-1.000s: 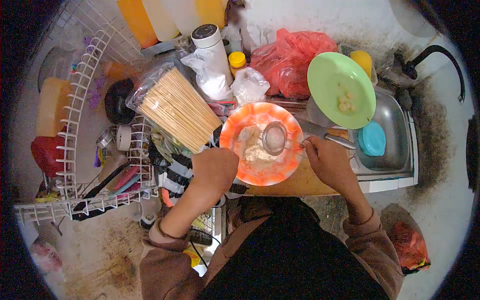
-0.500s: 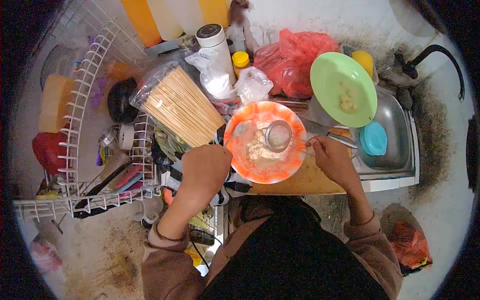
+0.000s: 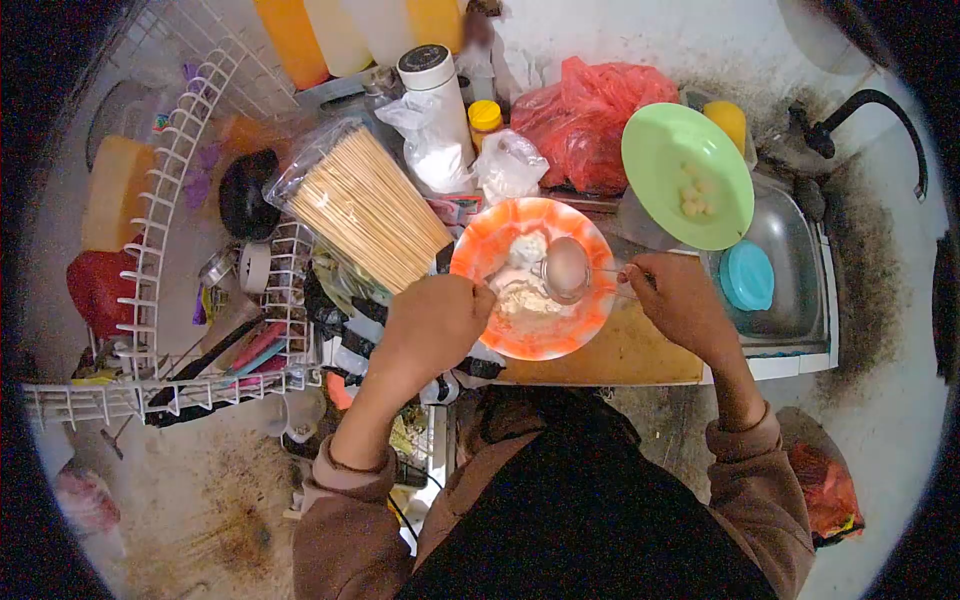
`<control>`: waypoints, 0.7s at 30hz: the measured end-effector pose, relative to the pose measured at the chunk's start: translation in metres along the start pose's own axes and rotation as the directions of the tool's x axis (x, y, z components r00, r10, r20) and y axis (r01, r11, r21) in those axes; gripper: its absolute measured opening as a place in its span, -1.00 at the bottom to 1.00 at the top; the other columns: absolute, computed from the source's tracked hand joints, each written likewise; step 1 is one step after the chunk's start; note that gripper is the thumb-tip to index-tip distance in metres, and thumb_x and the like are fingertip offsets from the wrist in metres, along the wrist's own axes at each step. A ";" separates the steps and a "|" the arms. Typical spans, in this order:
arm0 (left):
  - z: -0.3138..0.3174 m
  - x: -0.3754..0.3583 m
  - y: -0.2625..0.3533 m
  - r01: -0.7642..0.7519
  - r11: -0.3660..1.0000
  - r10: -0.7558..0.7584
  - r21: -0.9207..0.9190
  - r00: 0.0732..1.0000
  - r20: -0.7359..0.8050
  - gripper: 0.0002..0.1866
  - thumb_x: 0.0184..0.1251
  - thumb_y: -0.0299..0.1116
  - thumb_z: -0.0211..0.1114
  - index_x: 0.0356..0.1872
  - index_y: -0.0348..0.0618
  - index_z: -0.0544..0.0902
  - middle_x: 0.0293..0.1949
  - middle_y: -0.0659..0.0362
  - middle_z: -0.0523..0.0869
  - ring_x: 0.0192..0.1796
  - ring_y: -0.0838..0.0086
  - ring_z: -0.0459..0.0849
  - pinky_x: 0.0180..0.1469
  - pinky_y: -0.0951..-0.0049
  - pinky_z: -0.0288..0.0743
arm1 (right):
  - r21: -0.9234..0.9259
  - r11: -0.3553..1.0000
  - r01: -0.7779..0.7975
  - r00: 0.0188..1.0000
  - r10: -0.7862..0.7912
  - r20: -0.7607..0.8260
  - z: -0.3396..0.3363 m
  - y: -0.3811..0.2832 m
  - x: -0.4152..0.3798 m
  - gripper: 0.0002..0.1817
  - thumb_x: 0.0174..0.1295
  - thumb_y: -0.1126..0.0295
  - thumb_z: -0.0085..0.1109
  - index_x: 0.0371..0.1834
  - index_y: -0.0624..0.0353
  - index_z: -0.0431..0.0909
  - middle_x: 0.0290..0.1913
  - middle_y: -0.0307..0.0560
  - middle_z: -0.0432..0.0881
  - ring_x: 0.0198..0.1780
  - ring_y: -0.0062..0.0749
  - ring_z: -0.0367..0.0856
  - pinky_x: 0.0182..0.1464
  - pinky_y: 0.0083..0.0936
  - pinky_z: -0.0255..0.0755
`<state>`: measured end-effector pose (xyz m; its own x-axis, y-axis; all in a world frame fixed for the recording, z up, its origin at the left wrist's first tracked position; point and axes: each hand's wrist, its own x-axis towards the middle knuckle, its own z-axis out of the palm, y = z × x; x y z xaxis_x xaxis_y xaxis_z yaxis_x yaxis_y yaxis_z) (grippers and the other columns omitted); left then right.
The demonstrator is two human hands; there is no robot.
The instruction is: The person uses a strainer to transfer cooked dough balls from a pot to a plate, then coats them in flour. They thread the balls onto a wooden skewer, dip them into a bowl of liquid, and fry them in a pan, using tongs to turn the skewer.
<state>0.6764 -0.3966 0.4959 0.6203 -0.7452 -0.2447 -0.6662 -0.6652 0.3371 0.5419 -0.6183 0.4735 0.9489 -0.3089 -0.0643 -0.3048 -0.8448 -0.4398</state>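
An orange and white bowl with pale batter or dough and powder inside sits in front of me. My right hand is closed around the thin handle of a small strainer, whose round mesh is over the bowl's right half. At the bowl's left rim, my left hand is closed on a spoon. The spoon's head seems to carry a white clump above the batter; its handle is mostly hidden by my fingers.
Under the bowl is a wooden board. A bag of wooden skewers lies left. A green plate with small pale pieces rests by the sink, which holds a blue container. Behind are a red plastic bag and a white flask.
My left hand has moved right, bringing the spoon with its white clump further over the bowl. The strainer has shifted slightly right and tilted. My right hand has moved a little right.
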 end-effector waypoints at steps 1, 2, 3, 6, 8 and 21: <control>0.000 0.000 -0.002 0.012 1.000 -0.012 0.023 1.000 -0.011 -0.56 0.29 -0.15 -0.11 -0.54 -0.31 0.56 -0.49 -0.17 0.57 -0.35 -0.05 0.56 -0.24 0.04 0.42 | -0.011 1.000 -0.016 1.000 0.016 0.003 0.000 -0.001 -0.001 -0.75 0.19 0.30 -0.02 -0.38 0.26 0.56 -0.44 0.16 0.57 -0.36 0.02 0.55 -0.29 -0.21 0.38; 0.001 -0.001 -0.004 0.024 0.999 -0.023 0.047 0.999 -0.024 -0.55 0.29 -0.14 -0.11 -0.54 -0.31 0.56 -0.48 -0.17 0.57 -0.34 -0.04 0.56 -0.24 0.04 0.42 | 0.011 1.000 -0.009 1.000 0.009 -0.011 0.001 0.000 -0.001 -0.75 0.19 0.29 -0.03 -0.38 0.26 0.56 -0.43 0.16 0.57 -0.35 0.02 0.55 -0.28 -0.21 0.37; 0.002 -0.001 -0.005 0.034 0.998 -0.033 0.054 0.999 -0.022 -0.55 0.29 -0.14 -0.11 -0.54 -0.31 0.57 -0.48 -0.17 0.58 -0.35 -0.04 0.57 -0.24 0.04 0.42 | 0.033 0.999 0.001 1.000 0.000 -0.026 0.003 0.002 -0.001 -0.74 0.20 0.29 -0.03 -0.37 0.26 0.56 -0.42 0.17 0.57 -0.34 0.03 0.55 -0.27 -0.21 0.37; 0.007 0.001 -0.007 0.063 0.995 -0.061 0.081 0.998 -0.035 -0.55 0.29 -0.15 -0.12 -0.53 -0.32 0.57 -0.48 -0.16 0.58 -0.37 -0.03 0.58 -0.25 0.05 0.44 | 0.057 0.998 -0.002 0.999 0.004 -0.040 0.006 0.003 -0.003 -0.73 0.21 0.29 -0.04 -0.37 0.28 0.56 -0.39 0.19 0.56 -0.31 0.04 0.54 -0.26 -0.20 0.37; 0.011 0.002 -0.004 0.089 0.990 -0.083 0.107 0.994 -0.065 -0.55 0.28 -0.16 -0.12 -0.54 -0.32 0.58 -0.49 -0.16 0.59 -0.39 -0.02 0.59 -0.26 0.06 0.45 | 0.073 0.997 -0.020 0.999 0.023 -0.042 0.006 0.002 -0.006 -0.73 0.21 0.30 -0.05 -0.37 0.29 0.55 -0.39 0.20 0.55 -0.30 0.05 0.52 -0.25 -0.19 0.36; 0.014 0.000 0.003 -0.073 0.994 0.074 0.080 0.997 -0.013 -0.57 0.26 -0.15 -0.10 -0.54 -0.29 0.58 -0.51 -0.15 0.59 -0.40 -0.03 0.58 -0.28 0.04 0.44 | 0.021 0.997 -0.079 0.997 0.079 -0.001 0.009 -0.005 -0.008 -0.72 0.22 0.30 -0.10 -0.38 0.29 0.55 -0.44 0.18 0.54 -0.31 0.06 0.51 -0.26 -0.16 0.34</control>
<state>0.6687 -0.3998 0.4846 0.5744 -0.7918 -0.2076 -0.7405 -0.6108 0.2805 0.5367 -0.6078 0.4679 0.9220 -0.3745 -0.0981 -0.3766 -0.8088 -0.4518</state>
